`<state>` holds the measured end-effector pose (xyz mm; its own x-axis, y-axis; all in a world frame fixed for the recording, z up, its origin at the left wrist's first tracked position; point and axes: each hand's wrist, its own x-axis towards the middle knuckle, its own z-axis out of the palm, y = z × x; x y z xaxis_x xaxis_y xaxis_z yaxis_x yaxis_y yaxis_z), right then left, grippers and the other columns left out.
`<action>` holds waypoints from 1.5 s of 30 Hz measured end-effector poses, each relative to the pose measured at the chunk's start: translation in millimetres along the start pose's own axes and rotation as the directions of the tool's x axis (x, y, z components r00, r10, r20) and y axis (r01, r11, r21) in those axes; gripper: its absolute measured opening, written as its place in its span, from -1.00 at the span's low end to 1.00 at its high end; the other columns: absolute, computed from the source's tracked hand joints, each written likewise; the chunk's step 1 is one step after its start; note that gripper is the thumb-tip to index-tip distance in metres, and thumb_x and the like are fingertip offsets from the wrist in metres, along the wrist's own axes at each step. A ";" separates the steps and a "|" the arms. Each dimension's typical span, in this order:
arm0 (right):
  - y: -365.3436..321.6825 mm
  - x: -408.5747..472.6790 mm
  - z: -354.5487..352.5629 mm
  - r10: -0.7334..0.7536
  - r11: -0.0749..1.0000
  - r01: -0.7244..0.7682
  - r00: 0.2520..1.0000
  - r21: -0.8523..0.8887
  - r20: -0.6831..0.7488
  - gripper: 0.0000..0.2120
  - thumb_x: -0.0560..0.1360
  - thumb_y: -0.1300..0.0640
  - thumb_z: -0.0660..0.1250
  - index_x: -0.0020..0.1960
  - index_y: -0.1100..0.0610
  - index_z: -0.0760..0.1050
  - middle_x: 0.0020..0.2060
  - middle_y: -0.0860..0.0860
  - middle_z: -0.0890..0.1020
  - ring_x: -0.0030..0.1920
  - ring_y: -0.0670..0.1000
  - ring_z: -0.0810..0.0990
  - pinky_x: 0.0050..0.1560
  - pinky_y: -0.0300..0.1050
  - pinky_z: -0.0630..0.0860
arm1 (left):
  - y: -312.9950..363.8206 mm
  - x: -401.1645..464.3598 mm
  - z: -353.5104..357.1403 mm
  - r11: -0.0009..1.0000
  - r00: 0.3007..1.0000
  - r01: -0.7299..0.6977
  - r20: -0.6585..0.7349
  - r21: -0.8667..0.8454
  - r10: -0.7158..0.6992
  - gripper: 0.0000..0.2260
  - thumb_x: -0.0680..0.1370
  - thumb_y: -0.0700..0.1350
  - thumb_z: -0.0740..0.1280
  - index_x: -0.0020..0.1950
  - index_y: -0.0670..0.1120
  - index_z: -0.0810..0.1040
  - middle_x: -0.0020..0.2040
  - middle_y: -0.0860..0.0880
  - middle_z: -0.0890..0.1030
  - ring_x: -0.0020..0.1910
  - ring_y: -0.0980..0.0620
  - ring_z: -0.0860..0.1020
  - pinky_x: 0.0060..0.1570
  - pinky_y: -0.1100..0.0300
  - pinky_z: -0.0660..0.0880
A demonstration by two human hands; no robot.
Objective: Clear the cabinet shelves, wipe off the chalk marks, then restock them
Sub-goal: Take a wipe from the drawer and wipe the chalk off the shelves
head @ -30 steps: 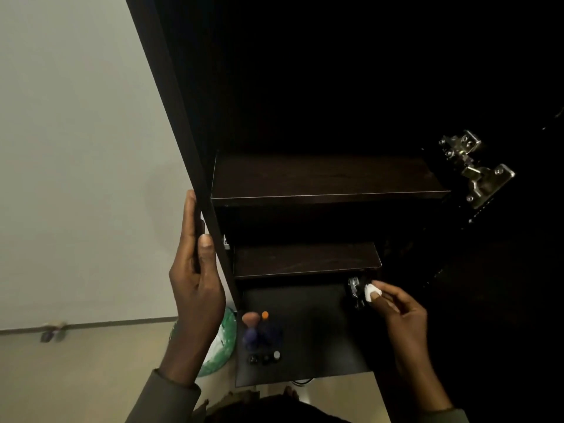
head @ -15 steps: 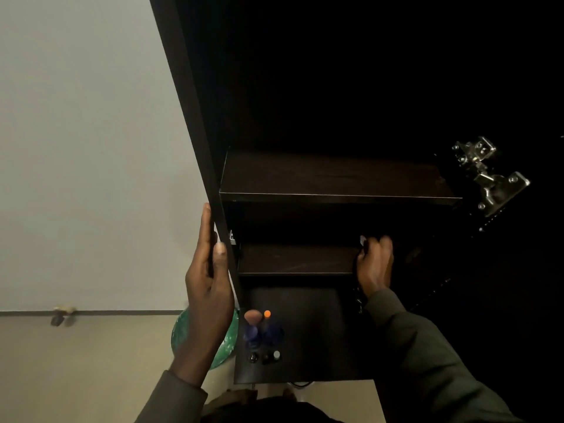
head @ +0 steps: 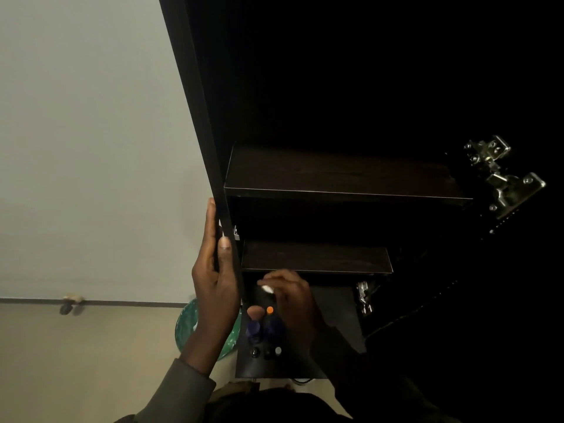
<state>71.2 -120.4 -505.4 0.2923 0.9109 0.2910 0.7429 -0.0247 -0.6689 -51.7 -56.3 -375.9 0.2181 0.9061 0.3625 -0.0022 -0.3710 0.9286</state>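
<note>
I look down into a dark cabinet with two bare shelves, an upper shelf [head: 341, 175] and a lower shelf [head: 314, 257]. My left hand [head: 215, 279] grips the cabinet's left side panel [head: 201, 117], thumb on its front edge. My right hand [head: 290, 297] is just below the lower shelf's left front, pinching a small white piece [head: 267, 289], a wipe or chalk, I cannot tell which. On the bottom board [head: 332, 319] stand small bottles and jars [head: 262, 328] with orange, pink and blue tops.
Metal door hinges [head: 500, 175] stick out at the right, a smaller hinge [head: 364, 297] lower down. A green round dish [head: 186, 328] lies on the floor left of the cabinet. A pale wall [head: 91, 148] fills the left side.
My right hand has come off the right end of the lower shelf and moved down and left, below its front edge, with the white piece. My left hand keeps its grip.
</note>
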 end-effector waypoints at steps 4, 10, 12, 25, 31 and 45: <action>4.6 -27.4 -0.4 0.057 0.984 -0.061 0.998 0.170 0.027 -0.73 0.58 0.05 0.24 0.11 0.12 0.67 0.09 0.03 0.61 0.13 -0.05 0.58 0.16 -0.06 0.53 | -1.6 0.3 -1.5 1.000 1.000 -0.005 0.004 0.009 0.005 -0.57 0.68 -0.24 0.07 0.56 -0.09 0.20 0.54 0.09 0.27 0.52 0.16 0.23 0.46 0.27 0.23; 51.8 -33.1 -67.7 0.318 0.930 -0.367 0.745 0.038 -0.586 -0.71 0.50 0.33 0.24 0.07 0.14 0.68 0.05 0.11 0.63 0.06 0.07 0.62 0.16 -0.35 0.40 | -16.4 -7.3 -3.0 0.997 0.998 0.050 0.025 0.053 -0.051 -0.58 0.69 -0.15 0.08 0.56 0.00 0.20 0.53 0.15 0.27 0.51 0.20 0.22 0.46 0.24 0.23; 63.7 -30.7 -83.7 0.352 0.894 -0.447 0.674 0.022 -0.650 -0.66 0.42 0.41 0.28 0.07 0.15 0.68 0.07 0.12 0.62 0.08 0.10 0.60 0.15 -0.32 0.39 | -23.1 -11.5 -4.6 0.995 0.996 0.073 0.037 0.066 -0.076 -0.58 0.69 -0.16 0.08 0.56 0.01 0.20 0.53 0.16 0.27 0.51 0.21 0.23 0.47 0.22 0.23; -4.1 12.9 -11.3 0.342 0.907 -0.320 0.939 0.274 -0.034 -0.70 0.53 0.40 0.28 0.07 0.11 0.66 0.07 -0.02 0.62 0.09 -0.10 0.59 0.16 -0.35 0.48 | -34.1 -35.3 -28.6 0.983 0.987 0.157 0.007 0.097 -0.159 -0.58 0.70 -0.14 0.09 0.56 0.04 0.20 0.52 0.16 0.28 0.49 0.24 0.25 0.42 0.36 0.24; -14.7 -11.8 -15.4 0.597 0.353 -0.448 0.784 0.821 0.171 -0.77 0.55 0.35 0.30 0.14 0.15 0.61 0.09 0.06 0.69 0.12 -0.02 0.65 0.16 -0.16 0.56 | -52.3 -43.8 -45.7 0.970 0.973 0.219 0.043 0.102 -0.225 -0.59 0.69 -0.09 0.10 0.55 0.07 0.22 0.51 0.19 0.30 0.47 0.27 0.27 0.38 0.41 0.26; -49.2 -60.4 5.0 0.643 0.319 -0.637 0.690 0.702 0.333 -0.87 0.59 0.32 0.26 0.08 0.24 0.55 -0.10 0.16 0.67 -0.10 0.07 0.66 -0.16 -0.29 0.61 | -88.4 -69.0 -89.8 0.831 0.796 0.533 0.240 0.161 -0.556 -0.71 0.65 -0.18 0.23 0.36 -0.15 0.52 0.27 -0.06 0.60 0.27 0.03 0.54 0.35 -0.01 0.45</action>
<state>14.0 -172.2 -493.5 0.4785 0.7496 -0.4574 -0.3720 -0.2987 -0.8788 -154.1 -67.8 -475.9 0.4086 0.8786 -0.2473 0.2712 0.1418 0.9520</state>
